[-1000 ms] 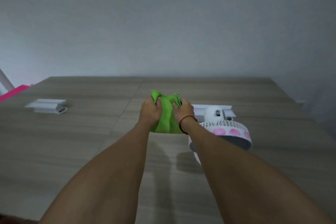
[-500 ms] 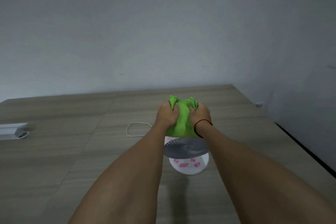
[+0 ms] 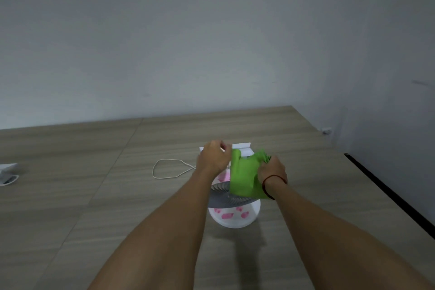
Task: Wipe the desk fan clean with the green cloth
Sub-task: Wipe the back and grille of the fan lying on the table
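Note:
The desk fan (image 3: 235, 215) is white with pink spots and a grey grille, and stands on the wooden table (image 3: 94, 195) below my hands. The green cloth (image 3: 243, 179) hangs stretched over the top of the grille. My left hand (image 3: 213, 159) pinches the cloth's upper left corner. My right hand (image 3: 271, 172), with a red string at the wrist, grips the bunched right edge. The upper part of the fan is hidden behind the cloth and my hands.
A white cable loop (image 3: 169, 168) lies left of the fan. A white box-like object (image 3: 243, 148) sits just behind my hands. Another white object (image 3: 8, 173) rests at the far left edge. The table's dark right edge (image 3: 388, 195) runs close by.
My hands have pulled apart, spreading the cloth from a bunched wad into a sheet over the fan's grille. The view has shifted, and the fan now sits below the hands.

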A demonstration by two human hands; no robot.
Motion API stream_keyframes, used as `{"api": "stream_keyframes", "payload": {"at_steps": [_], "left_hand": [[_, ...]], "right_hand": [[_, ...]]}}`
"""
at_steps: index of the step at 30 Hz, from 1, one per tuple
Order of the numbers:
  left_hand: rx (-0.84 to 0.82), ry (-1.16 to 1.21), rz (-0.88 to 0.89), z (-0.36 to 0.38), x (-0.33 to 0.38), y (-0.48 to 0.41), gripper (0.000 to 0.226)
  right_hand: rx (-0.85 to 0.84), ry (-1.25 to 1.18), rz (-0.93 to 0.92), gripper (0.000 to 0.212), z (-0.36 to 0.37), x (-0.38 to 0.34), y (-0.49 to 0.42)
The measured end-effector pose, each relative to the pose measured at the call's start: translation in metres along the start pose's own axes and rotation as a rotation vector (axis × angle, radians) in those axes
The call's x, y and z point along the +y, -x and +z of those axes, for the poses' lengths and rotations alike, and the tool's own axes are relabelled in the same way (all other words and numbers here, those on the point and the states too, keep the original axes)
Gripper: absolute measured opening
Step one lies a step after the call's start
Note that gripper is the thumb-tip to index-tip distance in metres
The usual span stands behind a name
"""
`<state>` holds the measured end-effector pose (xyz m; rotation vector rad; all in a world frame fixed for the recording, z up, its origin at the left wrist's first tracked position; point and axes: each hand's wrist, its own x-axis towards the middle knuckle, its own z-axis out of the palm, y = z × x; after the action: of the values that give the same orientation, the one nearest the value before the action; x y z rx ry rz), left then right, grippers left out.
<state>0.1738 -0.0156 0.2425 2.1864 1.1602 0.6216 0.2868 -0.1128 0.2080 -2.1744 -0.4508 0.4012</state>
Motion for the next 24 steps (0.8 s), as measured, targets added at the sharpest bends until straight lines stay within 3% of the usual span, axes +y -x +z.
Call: {"api": "stream_keyframes", "payload": {"at_steps": [4,8,15,18,20,24], "left_hand": [[-0.078,-0.087,-0.066,-0.006,-0.028,-0.008,0.034],[-0.261,-0.075,-0.09,0.002,-0.034,-0.009,0.044],[-0.27,-0.068,-0.108,0.01,-0.041,-0.026,0.053],[-0.284,-0.087,-0.107,0.007,-0.045,-0.036,0.055],[-0.302,-0.119,-0.101,0.007,-0.047,-0.04,0.057],[-0.324,-0.169,-0.099,0.009,-0.046,-0.041,0.058]], "right_hand": [[-0.085,-0.039,-0.131,0.049,0.021,0.008,0.007],[-0.199,0.156,-0.255,0.065,0.032,0.011,0.014],[-0.093,0.161,-0.295,0.049,0.058,0.003,0.0],[-0.074,0.057,-0.317,0.048,0.068,0.0,-0.012],[-0.033,-0.114,-0.271,0.049,0.071,0.006,-0.021],[-0.066,-0.322,0.092,0.055,0.072,0.029,-0.037]]}}
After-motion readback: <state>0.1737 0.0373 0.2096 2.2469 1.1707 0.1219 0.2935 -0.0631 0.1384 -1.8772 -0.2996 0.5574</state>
